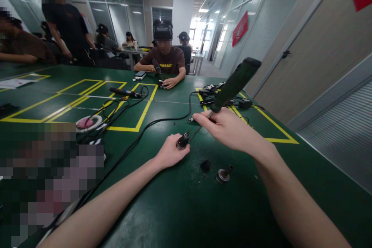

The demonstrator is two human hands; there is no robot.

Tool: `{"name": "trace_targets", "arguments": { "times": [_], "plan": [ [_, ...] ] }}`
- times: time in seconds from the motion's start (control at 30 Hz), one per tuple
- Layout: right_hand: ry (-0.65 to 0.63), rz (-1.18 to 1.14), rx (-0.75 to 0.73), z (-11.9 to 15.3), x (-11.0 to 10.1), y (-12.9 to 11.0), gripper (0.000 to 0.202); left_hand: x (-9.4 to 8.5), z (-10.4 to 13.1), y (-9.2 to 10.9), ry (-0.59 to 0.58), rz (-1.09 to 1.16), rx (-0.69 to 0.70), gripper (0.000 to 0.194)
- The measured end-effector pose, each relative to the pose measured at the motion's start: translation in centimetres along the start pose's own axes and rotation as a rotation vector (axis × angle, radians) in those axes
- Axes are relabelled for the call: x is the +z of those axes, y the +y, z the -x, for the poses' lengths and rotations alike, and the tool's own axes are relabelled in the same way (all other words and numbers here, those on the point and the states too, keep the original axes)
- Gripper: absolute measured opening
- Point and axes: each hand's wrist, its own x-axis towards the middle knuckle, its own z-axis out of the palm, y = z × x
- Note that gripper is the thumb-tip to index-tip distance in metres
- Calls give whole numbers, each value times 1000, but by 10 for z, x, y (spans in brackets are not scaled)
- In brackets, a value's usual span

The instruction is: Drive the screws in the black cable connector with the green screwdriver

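Note:
My left hand is closed round a small black cylindrical part with a metal collar and a thin metal tip pointing up. A long screwdriver with a dark green handle slants down from my right hand, whose fingers pinch it where the shaft leaves the handle. Its blade end reaches the black part beside my left thumb; whether they touch I cannot tell. On the table nearer me lie a black cap and a round metal piece with a stem. Tiny bits lie beside the cap.
A black cable crosses the green table. Tangled black cords lie at the far right, and a white tape roll at left. Across the table a person handles a power screwdriver.

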Motion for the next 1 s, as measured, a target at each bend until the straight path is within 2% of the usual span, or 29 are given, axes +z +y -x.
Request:
{"name": "trace_targets", "arguments": {
  "times": [0.1,0.2,0.37,0.63,1.0],
  "plan": [
    [-19,-9,-7,1,0,2,51,-1,1,1,8,-15,2,24],
    [-33,-40,-34,2,-1,0,44,-1,1,2,16,-25,-5,24],
    [-41,-49,5,3,-4,-3,33,0,0,0,-2,1,-31,23],
    [-15,-21,50,4,-2,-4,45,0,0,-2,3,7,-29,25],
    [-55,-88,21,4,-4,-2,38,1,0,-2,2,36,-48,23]
  ]
}}
